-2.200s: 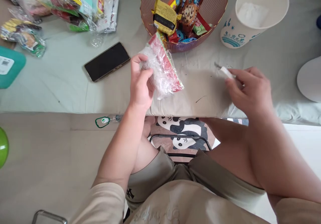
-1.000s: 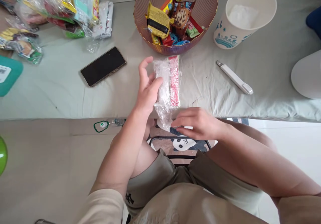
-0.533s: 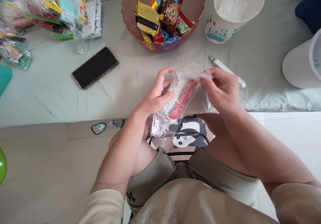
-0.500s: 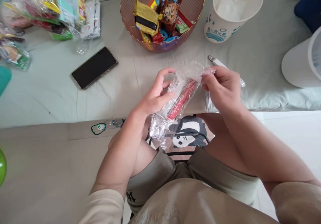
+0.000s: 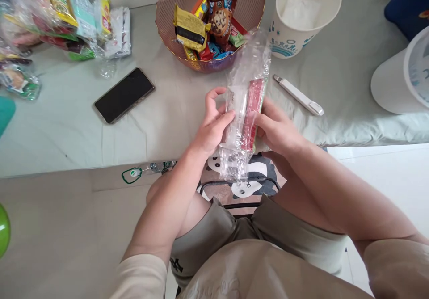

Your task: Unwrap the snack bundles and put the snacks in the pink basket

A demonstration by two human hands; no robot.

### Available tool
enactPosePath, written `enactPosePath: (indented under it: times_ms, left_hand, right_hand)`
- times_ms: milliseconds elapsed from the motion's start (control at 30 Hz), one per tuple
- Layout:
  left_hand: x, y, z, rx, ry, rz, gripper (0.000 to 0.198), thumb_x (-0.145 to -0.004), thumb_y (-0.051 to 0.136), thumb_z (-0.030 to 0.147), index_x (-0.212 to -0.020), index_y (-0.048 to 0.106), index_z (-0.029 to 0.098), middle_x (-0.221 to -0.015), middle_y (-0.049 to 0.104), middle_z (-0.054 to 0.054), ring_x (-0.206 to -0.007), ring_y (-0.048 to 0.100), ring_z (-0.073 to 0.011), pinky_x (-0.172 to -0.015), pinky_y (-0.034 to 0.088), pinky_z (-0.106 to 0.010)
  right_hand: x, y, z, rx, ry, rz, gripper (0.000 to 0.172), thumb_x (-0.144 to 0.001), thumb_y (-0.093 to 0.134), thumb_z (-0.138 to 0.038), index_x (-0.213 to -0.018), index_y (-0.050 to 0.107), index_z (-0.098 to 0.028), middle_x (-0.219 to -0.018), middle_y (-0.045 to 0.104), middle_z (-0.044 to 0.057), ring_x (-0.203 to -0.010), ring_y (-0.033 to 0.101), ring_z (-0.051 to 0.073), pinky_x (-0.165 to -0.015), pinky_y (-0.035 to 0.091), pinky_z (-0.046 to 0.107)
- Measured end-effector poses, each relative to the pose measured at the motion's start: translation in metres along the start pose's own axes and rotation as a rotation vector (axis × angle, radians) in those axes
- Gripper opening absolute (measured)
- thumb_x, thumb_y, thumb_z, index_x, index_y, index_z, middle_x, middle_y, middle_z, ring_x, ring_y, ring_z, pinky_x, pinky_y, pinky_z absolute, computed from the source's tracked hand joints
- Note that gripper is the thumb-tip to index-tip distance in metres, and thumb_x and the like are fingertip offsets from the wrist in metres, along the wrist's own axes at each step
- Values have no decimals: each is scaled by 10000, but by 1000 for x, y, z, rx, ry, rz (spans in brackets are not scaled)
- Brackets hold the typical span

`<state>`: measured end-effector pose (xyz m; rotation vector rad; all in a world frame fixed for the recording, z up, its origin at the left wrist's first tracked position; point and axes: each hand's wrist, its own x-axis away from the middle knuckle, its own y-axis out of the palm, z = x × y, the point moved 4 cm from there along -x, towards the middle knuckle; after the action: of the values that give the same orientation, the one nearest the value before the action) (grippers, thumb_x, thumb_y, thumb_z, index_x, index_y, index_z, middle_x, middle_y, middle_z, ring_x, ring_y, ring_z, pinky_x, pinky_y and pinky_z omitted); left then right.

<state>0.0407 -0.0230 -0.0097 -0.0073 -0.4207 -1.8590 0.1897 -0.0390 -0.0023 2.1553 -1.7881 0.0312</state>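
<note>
Between my hands is a clear plastic bag (image 5: 250, 62) with a red packet (image 5: 253, 111) and a whitish packet (image 5: 235, 111) inside. My left hand (image 5: 214, 127) grips its left edge, thumb on the front face. On the right edge, my right hand (image 5: 276, 127) presses its thumb over the red packet, with the other fingers partly hidden behind. The bag's crumpled lower end hangs past the table edge, and its upper end reaches in front of a pink ribbed bowl (image 5: 174, 44) of wrapped snacks. Right of my right hand lies a white utility knife (image 5: 298, 94).
A black phone (image 5: 124, 94) lies on the cloth-covered table (image 5: 67, 133). Bagged snacks (image 5: 70, 26) are heaped at the far left. A paper cup (image 5: 284, 42) holding white material stands beside the bowl; a white container (image 5: 390, 80) and a dark blue object (image 5: 405, 10) are farther right.
My right hand has moved down from the bag's upper corner to its right edge. The bag is now more upright and stretched out, its top extending toward the bowl. The utility knife is uncovered.
</note>
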Motion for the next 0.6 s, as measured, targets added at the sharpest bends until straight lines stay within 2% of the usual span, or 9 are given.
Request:
enactPosePath:
  times_ms: [133,233,300,367,467,600]
  left_hand:
    - [4,4,0,-247,146,-5,403,-943,653,437,-1234,397,325,-1094,665,-21,-800,652,-160,-733,534,-319]
    - [8,-6,12,-467,300,206,315,-924,664,478,-1006,440,272,-1081,611,-43,-969,629,-182,-801,533,-317]
    - [12,-10,23,-595,354,312,372,-900,656,546,-846,442,247,-978,573,-44,-918,585,-179,-743,501,-307]
    - [16,-5,28,-666,306,249,441,-878,657,580,-718,436,234,-778,518,-12,-732,517,-154,-631,436,-304]
    - [23,10,29,-695,133,95,474,-826,714,539,-609,434,224,-548,430,43,-535,406,-111,-526,333,-297]
    - [32,17,35,-757,107,153,312,-793,649,316,-568,458,214,-494,442,51,-495,366,-96,-514,287,-294]
  right_hand:
    - [-2,-3,0,118,-31,54,539,-768,828,-611,-1044,548,-242,-963,687,25,-851,675,184,-713,596,329]
    - [-3,-9,-4,240,-61,116,539,-786,788,-655,-992,510,-242,-952,676,28,-785,653,162,-610,541,290]
    - [-2,-10,-7,328,-65,164,514,-786,793,-615,-983,505,-238,-969,668,26,-745,627,144,-576,504,275]
    - [0,-9,-10,413,-45,211,461,-769,813,-513,-956,498,-233,-937,650,11,-695,587,126,-563,469,273]
    - [1,-3,-14,526,-15,260,355,-748,778,-326,-916,479,-234,-858,630,-11,-689,562,128,-609,455,292]
    - [1,5,-16,629,-29,267,318,-731,727,-273,-910,467,-240,-841,628,-18,-728,588,150,-665,469,317]
